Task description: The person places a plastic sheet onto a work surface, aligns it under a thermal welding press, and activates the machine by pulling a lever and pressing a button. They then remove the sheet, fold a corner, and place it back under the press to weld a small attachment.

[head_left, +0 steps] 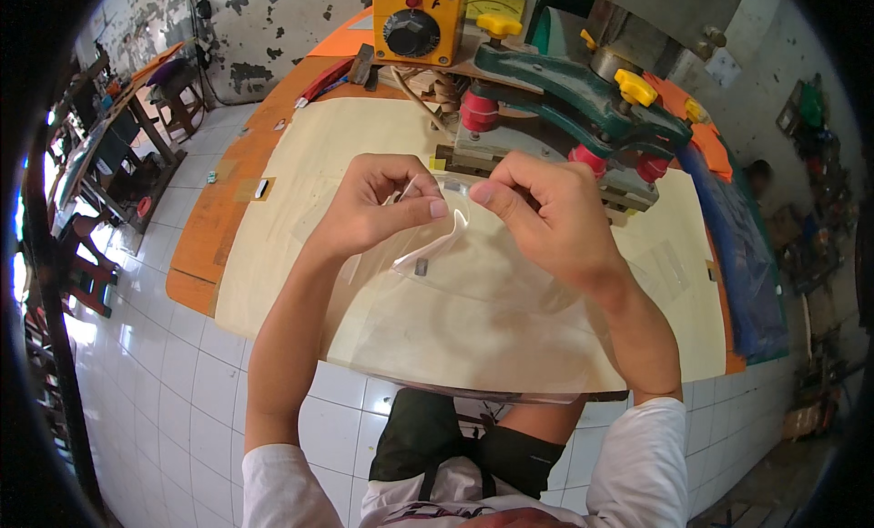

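In front, at 12 o'clock, the left hand point(375, 208) and right hand point(557, 220) are pinching 1 clear plastic sheet point(444, 241), which is bending between them. If they are pulling too hard, it could be creasing or slipping loose.

We see a workshop wall point(305, 27), its pale paint worn away in dark patches — and, below it, a floor point(173, 401) of glossy white tiles. At left, a reddish stool point(91, 264) stands near a long workbench point(157, 129), with bright light glaring off the tiles.
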Tool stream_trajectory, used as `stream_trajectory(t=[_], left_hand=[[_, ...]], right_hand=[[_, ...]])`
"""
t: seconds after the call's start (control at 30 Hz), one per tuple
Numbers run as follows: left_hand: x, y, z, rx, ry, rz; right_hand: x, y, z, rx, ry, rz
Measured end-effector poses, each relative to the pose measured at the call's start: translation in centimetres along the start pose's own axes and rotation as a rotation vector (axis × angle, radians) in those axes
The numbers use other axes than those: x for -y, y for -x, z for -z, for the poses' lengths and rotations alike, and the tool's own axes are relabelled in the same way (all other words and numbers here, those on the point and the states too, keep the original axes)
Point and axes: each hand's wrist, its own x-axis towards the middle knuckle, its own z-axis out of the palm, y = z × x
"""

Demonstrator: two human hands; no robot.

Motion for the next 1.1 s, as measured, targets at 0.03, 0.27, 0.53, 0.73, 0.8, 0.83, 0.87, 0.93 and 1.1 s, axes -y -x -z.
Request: stream_trajectory(t=[0.03, 0.27, 0.53, 0.73, 0.8, 0.83, 0.87, 0.93, 1.1], left_hand=[[-0.1, 0.0, -0.1, -0.006, 0.014, -0.013], [-0.4, 0.2, 0.5, -0.049, 0.086, -0.039], [-0.1, 0.2, 0.8, -0.063, 0.118, -0.042], [-0.2, 0.1, 0.3, -0.060, 0.113, -0.018], [-0.1, 0.2, 0.4, -0.060, 0.116, -0.011], [-0.1, 0.2, 0.5, -0.062, 0.121, -0.022], [-0.1, 0.1, 0.5, -0.064, 0.125, -0.035], [-0.1, 0.1, 0.6, -0.067, 0.110, -0.051], [0.0, 0.2, 1.2, -0.121, 0.110, -0.080]], right_hand=[[-0.3, 0.0, -0.1, -0.027, 0.009, 0.055], [-0.4, -0.1, 0.9, 0.011, -0.265, -0.114], [0.1, 0.1, 0.8, 0.007, -0.121, 0.010], [0.1, 0.1, 0.1, -0.052, -0.021, 0.049], [-0.1, 0.1, -0.1, -0.070, 0.015, 0.075], [-0.4, 0.1, -0.3, -0.080, -0.003, 0.099], [-0.5, 0.0, -0.4, -0.089, -0.021, 0.124], [-0.3, 0.1, 0.0, -0.066, -0.078, 0.052], [-0.5, -0.2, 1.5, -0.070, -0.255, -0.071]])
